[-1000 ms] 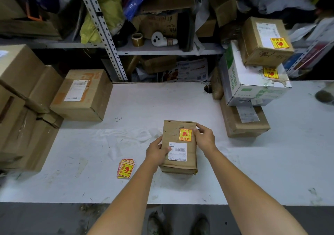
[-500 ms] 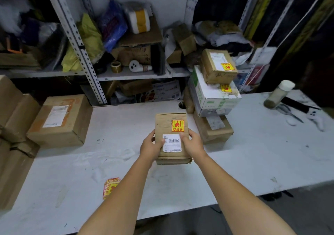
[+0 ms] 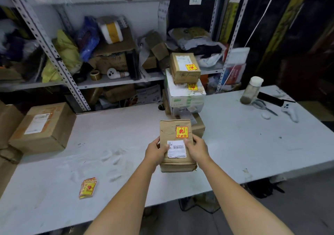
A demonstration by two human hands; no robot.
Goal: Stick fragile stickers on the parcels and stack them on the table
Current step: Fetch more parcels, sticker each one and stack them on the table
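**Stickered parcel held by its two long sides**

The brown paper-wrapped parcel (image 3: 173, 129) was held over the white table (image 3: 244, 140), just in front of the stack (image 3: 182, 94); contact with the tabletop could not be told. The left hand (image 3: 156, 152) and right hand (image 3: 196, 150) were each curled round a long side, thumbs laid on the top face at the white label (image 3: 179, 151). A yellow-and-red fragile sticker (image 3: 182, 132) was seen stuck flat above it. The matt, creased wrapping was judged grippy and slightly yielding, the flat block light but breakable; its side edges were judged the safest hold.
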